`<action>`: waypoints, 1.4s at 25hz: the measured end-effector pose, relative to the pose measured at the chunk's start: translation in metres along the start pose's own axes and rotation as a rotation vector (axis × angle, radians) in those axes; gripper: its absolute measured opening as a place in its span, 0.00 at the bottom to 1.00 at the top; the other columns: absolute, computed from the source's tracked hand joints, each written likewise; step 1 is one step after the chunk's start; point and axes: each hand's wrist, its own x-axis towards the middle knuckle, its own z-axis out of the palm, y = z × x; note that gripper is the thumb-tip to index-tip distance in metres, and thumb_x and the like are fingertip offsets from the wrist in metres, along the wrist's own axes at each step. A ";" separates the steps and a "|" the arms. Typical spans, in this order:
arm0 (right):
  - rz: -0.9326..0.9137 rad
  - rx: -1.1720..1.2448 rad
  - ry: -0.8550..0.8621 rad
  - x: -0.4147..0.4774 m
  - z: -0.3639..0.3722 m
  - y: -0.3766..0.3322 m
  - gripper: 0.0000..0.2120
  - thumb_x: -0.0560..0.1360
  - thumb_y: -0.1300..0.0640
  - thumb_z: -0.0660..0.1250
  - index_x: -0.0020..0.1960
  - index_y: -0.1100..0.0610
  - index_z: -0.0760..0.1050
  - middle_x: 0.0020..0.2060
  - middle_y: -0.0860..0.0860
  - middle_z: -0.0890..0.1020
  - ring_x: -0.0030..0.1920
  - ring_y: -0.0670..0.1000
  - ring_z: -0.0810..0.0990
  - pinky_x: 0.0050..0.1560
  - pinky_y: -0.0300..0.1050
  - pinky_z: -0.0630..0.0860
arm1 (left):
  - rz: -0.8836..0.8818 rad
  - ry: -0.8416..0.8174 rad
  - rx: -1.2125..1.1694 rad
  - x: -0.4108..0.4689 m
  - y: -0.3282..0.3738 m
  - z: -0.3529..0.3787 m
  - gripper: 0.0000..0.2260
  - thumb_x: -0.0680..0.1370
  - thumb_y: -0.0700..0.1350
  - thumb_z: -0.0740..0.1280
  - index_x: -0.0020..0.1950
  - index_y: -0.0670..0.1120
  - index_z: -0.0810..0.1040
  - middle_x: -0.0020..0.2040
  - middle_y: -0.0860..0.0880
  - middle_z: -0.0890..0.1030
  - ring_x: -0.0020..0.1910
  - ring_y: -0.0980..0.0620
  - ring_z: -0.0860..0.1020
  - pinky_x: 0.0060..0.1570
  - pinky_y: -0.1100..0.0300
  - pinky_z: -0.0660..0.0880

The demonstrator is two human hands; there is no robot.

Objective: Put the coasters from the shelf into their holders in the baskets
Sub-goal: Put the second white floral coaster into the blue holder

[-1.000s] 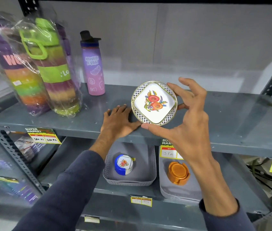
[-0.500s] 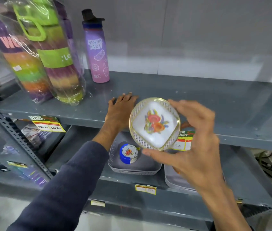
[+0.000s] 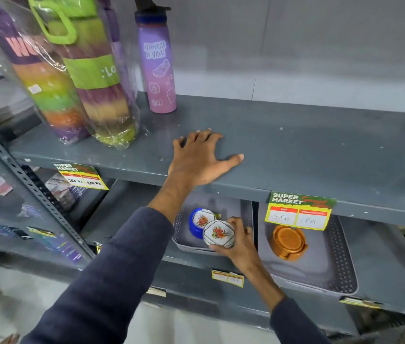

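Head view: a floral coaster is gripped in the right hand, at four o'clock of the blue holder in the left basket. The left hand is spread flat on the shelf, holding nothing. The coaster should be levelled over the holder before release.

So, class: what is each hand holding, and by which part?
Right hand holds the coaster by its rim. Left hand holds nothing; it rests flat on the shelf.
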 end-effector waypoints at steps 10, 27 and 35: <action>0.087 -0.096 -0.103 0.107 0.025 0.033 0.42 0.63 0.56 0.83 0.71 0.54 0.65 0.63 0.58 0.73 0.59 0.51 0.66 0.44 0.25 0.64 | 0.024 0.025 0.003 0.005 -0.003 0.004 0.37 0.72 0.75 0.58 0.74 0.55 0.68 0.76 0.54 0.66 0.75 0.50 0.62 0.72 0.45 0.52; 0.205 -0.225 -0.030 0.108 0.074 -0.014 0.58 0.57 0.40 0.83 0.77 0.56 0.57 0.74 0.55 0.67 0.73 0.59 0.69 0.70 0.53 0.72 | 0.007 0.027 0.020 0.005 -0.001 0.005 0.37 0.72 0.75 0.57 0.74 0.56 0.67 0.77 0.54 0.65 0.75 0.50 0.61 0.72 0.45 0.52; 0.182 -0.237 -0.052 0.107 0.076 -0.013 0.46 0.61 0.48 0.84 0.73 0.55 0.67 0.68 0.54 0.76 0.68 0.58 0.76 0.64 0.48 0.76 | 0.002 0.017 0.022 0.005 -0.001 0.004 0.36 0.72 0.75 0.57 0.74 0.56 0.67 0.77 0.54 0.65 0.75 0.50 0.61 0.72 0.45 0.52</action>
